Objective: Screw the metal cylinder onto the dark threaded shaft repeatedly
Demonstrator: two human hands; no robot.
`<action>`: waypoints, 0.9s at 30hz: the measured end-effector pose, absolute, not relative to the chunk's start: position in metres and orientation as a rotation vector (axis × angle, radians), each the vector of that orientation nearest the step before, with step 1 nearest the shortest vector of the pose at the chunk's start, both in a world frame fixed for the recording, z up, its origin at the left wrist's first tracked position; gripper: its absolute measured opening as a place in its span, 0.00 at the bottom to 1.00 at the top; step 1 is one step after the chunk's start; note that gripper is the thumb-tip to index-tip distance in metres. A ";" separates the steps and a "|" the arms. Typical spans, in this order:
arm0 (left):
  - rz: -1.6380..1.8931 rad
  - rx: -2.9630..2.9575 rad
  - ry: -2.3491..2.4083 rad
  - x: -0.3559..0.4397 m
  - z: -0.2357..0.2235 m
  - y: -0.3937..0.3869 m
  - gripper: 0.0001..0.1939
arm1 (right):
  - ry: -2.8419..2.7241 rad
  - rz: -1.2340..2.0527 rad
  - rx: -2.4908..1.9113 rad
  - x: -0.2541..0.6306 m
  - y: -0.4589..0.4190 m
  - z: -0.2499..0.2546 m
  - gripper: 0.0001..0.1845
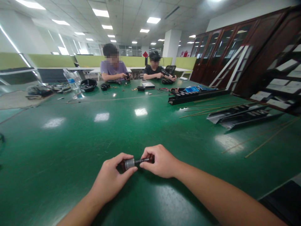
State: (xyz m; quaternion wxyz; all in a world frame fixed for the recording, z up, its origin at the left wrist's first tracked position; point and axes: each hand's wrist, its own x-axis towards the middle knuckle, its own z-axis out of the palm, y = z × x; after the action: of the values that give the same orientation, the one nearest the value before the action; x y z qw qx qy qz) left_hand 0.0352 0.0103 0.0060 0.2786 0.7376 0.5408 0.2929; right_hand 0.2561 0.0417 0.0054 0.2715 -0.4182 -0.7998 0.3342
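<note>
Low in the middle of the head view, I hold a small silver cylinder [129,163] that looks like a motor. My left hand [115,174] grips it between thumb and fingers. A thin dark ridged rod [141,160] extends from its right end, lying roughly level. The thumb and fingers of my right hand [160,161] pinch the rod near its far end. Whether rod and cylinder are one piece, I cannot tell. Both hands are just over the green table [105,135], and my right fingers partly hide the rod's tip.
Two people [113,64] sit across the table, handling dark objects. Black metal channels [244,116] and thin brass-coloured rods [207,111] lie at the right. A plastic bottle [70,80], a black bowl [88,84] and small parts stand at the back. A stepladder [235,67] leans behind.
</note>
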 end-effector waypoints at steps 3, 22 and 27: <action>0.788 1.975 1.451 0.035 0.006 0.010 0.14 | -2.156 0.895 -1.118 0.256 0.041 0.005 0.06; 0.808 1.996 1.458 0.034 0.006 0.011 0.13 | -2.108 0.928 -1.136 0.256 0.043 0.004 0.06; 0.810 1.999 1.462 0.032 0.004 0.012 0.12 | -2.102 0.928 -1.140 0.257 0.043 0.004 0.06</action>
State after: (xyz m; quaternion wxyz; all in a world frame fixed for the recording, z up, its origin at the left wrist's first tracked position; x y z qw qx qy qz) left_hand 0.0322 0.0118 0.0045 0.2646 0.7398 0.5412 0.2997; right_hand 0.2568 0.0429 0.0043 0.2841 -0.4262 -0.7858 0.3467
